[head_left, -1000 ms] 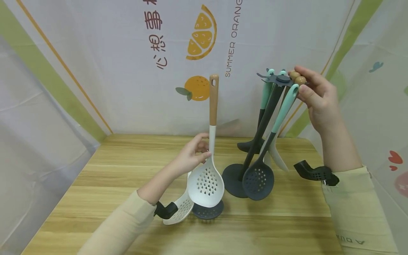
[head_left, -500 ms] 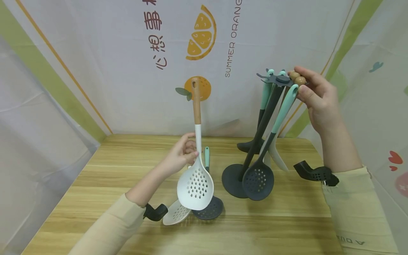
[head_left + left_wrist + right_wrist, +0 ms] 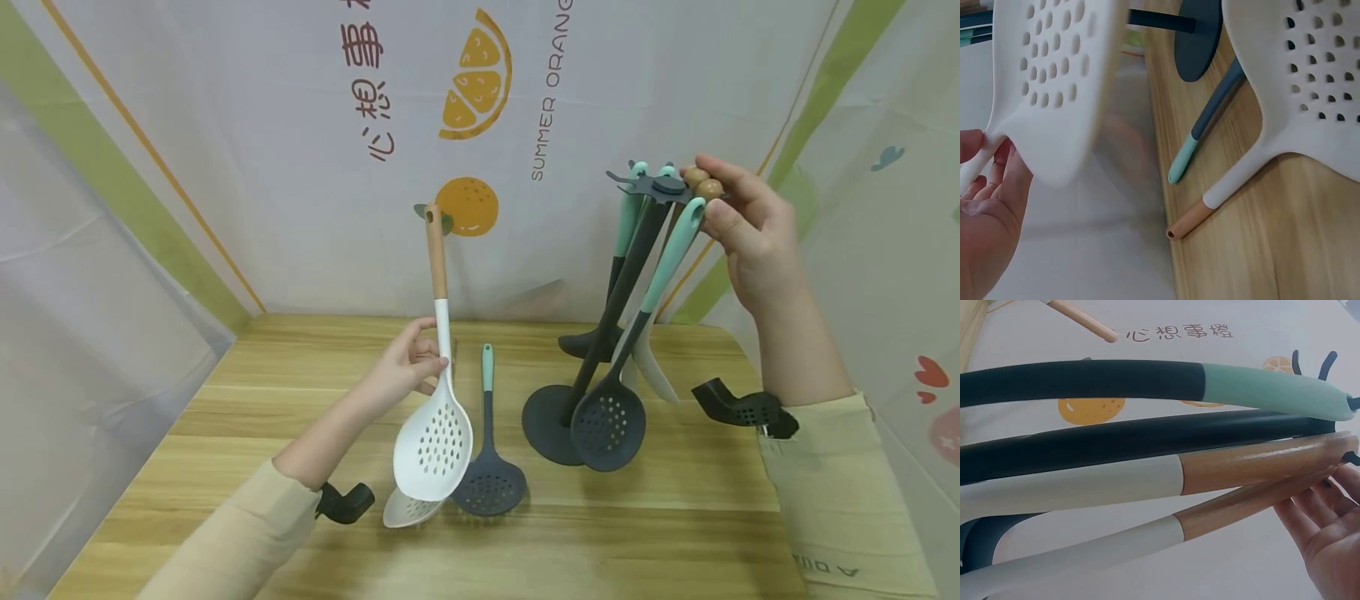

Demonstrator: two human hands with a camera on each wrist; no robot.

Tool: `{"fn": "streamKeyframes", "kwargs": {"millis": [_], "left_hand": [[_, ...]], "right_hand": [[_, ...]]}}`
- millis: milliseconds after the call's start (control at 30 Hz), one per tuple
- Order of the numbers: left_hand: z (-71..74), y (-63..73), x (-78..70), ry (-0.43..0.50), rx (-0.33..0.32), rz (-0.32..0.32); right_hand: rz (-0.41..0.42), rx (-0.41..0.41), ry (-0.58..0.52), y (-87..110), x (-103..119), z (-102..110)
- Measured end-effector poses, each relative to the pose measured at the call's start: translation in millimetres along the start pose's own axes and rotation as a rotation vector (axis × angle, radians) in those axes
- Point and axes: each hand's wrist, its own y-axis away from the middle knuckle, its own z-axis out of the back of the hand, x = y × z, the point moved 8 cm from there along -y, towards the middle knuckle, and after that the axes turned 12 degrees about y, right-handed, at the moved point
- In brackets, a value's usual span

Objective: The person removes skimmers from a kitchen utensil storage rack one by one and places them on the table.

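Note:
My left hand (image 3: 397, 362) pinches the white neck of a skimmer (image 3: 411, 450) with a wooden handle, held upright, handle end up, over the table. Behind its perforated bowl lies a second white skimmer (image 3: 408, 512), partly hidden. A dark skimmer (image 3: 491, 487) with a mint handle lies beside that one. At the top of a dark utensil stand (image 3: 622, 287), my right hand (image 3: 757, 225) grips around the hook ring, at the ends of two wooden handles (image 3: 1260, 464). A dark skimmer (image 3: 592, 429) with a mint handle hangs at the stand's front.
More utensils hang on the stand, including a dark-headed one (image 3: 581, 344) at the back and a white-headed one (image 3: 652, 371) on the right. The stand's round base (image 3: 542, 425) rests on the wooden table (image 3: 262, 450). A printed curtain (image 3: 300, 225) rises behind the table's far edge.
My left hand has moved left with the white skimmer, away from the stand. The dark skimmer lying on the table now shows almost whole. My right hand keeps its place.

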Motion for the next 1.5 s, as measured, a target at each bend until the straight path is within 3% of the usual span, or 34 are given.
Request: {"fn": "streamKeyframes", "kwargs": {"millis": [300,800,1167,1500], "left_hand": [[27.4,9.5,12.6,-0.098,-0.114,0.075],[50.7,19.9,29.3,-0.165,-0.188,0.148],[54.3,25.2,32.8,-0.144,-0.193,0.151],[60.4,25.7,43.4,-0.190,-0.178,0.192]], "right_hand": [[-0.006,0.000,0.001,-0.5,-0.3,-0.4],[-0.001,-0.010,0.009,0.2,-0.3,0.6],[0.005,-0.007,0.016,0.6,1.0,-0.5],[-0.006,-0.003,0.006,0.3,-1.1,0.9]]}}
